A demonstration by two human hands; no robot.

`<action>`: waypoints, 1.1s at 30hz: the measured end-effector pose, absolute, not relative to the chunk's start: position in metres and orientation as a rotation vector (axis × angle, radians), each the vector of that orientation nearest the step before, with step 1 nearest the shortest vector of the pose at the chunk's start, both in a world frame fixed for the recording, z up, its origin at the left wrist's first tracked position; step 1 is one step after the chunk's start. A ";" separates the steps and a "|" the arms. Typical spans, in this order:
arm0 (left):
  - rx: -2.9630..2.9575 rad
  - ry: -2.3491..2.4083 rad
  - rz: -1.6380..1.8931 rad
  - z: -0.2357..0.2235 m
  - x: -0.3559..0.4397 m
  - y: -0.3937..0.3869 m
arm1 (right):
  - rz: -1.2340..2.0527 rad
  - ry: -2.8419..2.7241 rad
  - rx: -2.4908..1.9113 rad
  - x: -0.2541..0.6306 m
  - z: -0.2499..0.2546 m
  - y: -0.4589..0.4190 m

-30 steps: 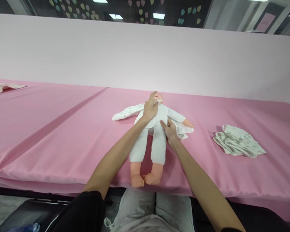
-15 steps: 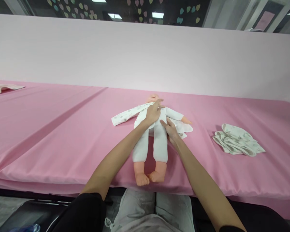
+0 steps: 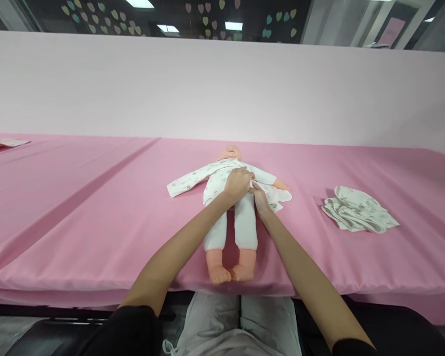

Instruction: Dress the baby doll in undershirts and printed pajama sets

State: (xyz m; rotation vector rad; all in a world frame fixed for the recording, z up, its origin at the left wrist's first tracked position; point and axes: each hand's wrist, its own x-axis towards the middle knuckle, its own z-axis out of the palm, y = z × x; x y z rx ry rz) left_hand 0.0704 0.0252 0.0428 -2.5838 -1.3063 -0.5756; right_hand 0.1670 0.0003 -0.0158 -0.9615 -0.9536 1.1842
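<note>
A baby doll [image 3: 233,217] lies on its back on the pink table [image 3: 96,198], feet toward me, in white leggings and a printed white top. My left hand [image 3: 238,182] rests on the doll's belly with fingers curled on the front flap of the top. My right hand [image 3: 258,197] sits just to its right at the doll's hip, fingers pinched on the edge of the top. One printed sleeve [image 3: 187,179] lies spread out to the left.
A crumpled printed white garment [image 3: 358,216] lies on the table to the right. A pale pink cloth [image 3: 2,144] sits at the far left edge. A light pink wall panel [image 3: 222,89] rises behind the table. My lap is below the table's front edge.
My left hand slid down from the doll's neck to its belly, drawing the printed flap across the chest. My right hand stayed at the hip. The doll's head is now uncovered.
</note>
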 end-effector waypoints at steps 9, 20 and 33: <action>-2.299 -1.719 -0.451 0.069 0.059 0.016 | 1.347 -0.873 -0.836 0.167 -0.015 0.000; -2.586 -1.288 -0.987 0.080 0.041 0.033 | 1.262 -0.980 -0.932 0.167 -0.016 0.001; -2.601 -1.109 -0.510 0.037 0.054 0.039 | 0.262 -1.700 -1.877 0.183 -0.015 0.031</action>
